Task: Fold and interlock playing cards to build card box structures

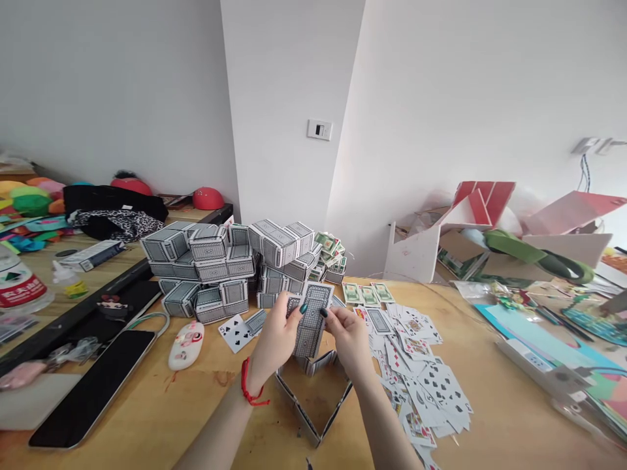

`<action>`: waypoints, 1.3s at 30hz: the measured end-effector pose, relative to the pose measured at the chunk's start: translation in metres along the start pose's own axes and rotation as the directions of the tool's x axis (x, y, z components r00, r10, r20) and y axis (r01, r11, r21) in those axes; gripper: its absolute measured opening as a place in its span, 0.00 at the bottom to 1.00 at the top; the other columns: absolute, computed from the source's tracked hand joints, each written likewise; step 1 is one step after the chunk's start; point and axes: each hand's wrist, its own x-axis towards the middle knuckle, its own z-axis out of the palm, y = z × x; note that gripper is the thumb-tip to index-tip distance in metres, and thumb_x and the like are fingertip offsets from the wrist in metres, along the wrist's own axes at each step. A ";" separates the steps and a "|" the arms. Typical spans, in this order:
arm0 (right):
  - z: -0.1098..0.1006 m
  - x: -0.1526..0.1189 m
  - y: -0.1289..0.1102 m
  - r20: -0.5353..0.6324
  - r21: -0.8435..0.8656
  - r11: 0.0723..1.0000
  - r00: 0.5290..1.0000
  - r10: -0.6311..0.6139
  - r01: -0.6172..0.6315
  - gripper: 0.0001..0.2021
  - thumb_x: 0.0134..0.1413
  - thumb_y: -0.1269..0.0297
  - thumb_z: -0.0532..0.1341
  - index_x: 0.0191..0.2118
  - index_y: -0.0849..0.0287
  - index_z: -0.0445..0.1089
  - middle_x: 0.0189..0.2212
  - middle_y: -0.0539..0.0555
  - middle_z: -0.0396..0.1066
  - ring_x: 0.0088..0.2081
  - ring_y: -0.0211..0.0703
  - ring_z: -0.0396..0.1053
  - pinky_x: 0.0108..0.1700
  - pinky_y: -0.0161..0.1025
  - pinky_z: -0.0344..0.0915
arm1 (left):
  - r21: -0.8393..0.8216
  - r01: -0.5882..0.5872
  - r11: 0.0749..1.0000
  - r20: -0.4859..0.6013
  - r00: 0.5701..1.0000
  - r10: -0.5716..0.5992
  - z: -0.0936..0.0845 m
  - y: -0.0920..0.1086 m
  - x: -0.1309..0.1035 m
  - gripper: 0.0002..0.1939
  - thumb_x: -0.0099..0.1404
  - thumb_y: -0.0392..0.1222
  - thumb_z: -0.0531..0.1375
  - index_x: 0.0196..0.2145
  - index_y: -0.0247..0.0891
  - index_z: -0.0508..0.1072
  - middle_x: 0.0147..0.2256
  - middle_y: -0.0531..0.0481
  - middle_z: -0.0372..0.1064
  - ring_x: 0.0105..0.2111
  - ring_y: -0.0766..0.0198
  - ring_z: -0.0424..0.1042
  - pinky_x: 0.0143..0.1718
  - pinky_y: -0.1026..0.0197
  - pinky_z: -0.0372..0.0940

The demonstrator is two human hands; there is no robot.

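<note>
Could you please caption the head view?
Left hand and right hand hold gray-backed playing cards near a heart-shaped card frame.

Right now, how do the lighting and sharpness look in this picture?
Head view, behind: soft light, right wall brighter than left wall. Head view, centre: held card fairly crisp, back pattern readable. Head view, edges: bottle and power strip look stretched and softer.

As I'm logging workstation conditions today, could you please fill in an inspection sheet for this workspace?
Surface: wooden table, with a few stains.
Work items: patterned card in hand; roughly heart-shaped frame below; stacked card blocks behind; loose playing cards at right.
Clutter: white mouse and dark-screened device at left.
Hands: left hand and right hand both grip the patterned card.
Cables: pale cable beyond the device; power strip at right.
Surroundings: pale walls, wall switch.
</note>
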 end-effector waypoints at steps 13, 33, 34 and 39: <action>-0.005 0.003 -0.004 0.088 0.328 0.922 0.979 0.186 -0.205 0.21 0.38 0.56 0.67 0.40 0.59 0.69 0.37 0.56 0.72 0.32 0.44 0.72 0.28 0.36 0.67 | -0.371 0.298 0.879 0.210 0.950 -0.233 -0.018 0.004 0.007 0.17 0.51 0.40 0.62 0.40 0.36 0.68 0.35 0.47 0.73 0.33 0.60 0.72 0.32 0.60 0.68; -0.074 0.032 0.080 -0.095 -0.947 0.292 0.983 0.155 -0.138 0.21 0.37 0.73 0.61 0.43 0.59 0.70 0.51 0.62 0.61 0.53 0.60 0.55 0.48 0.49 0.55 | -0.508 0.229 0.830 -0.231 0.893 -0.387 -0.048 -0.016 0.023 0.18 0.46 0.40 0.65 0.36 0.37 0.67 0.37 0.48 0.71 0.33 0.62 0.72 0.30 0.60 0.69; -0.072 0.032 0.080 -0.094 -0.955 0.265 0.986 0.140 -0.129 0.22 0.39 0.72 0.60 0.46 0.58 0.68 0.54 0.61 0.59 0.54 0.60 0.53 0.50 0.50 0.53 | -0.540 0.213 0.814 -0.247 0.885 -0.395 -0.047 -0.017 0.024 0.19 0.46 0.38 0.65 0.37 0.38 0.67 0.37 0.48 0.71 0.32 0.62 0.72 0.31 0.60 0.69; -0.071 0.035 0.086 -0.258 -0.964 0.045 0.964 0.058 -0.261 0.27 0.53 0.66 0.52 0.59 0.66 0.52 0.59 0.70 0.50 0.60 0.62 0.45 0.53 0.56 0.47 | -0.652 0.146 0.744 -0.235 0.894 -0.382 -0.046 -0.016 0.026 0.22 0.43 0.36 0.66 0.37 0.37 0.66 0.36 0.49 0.71 0.32 0.63 0.72 0.32 0.61 0.68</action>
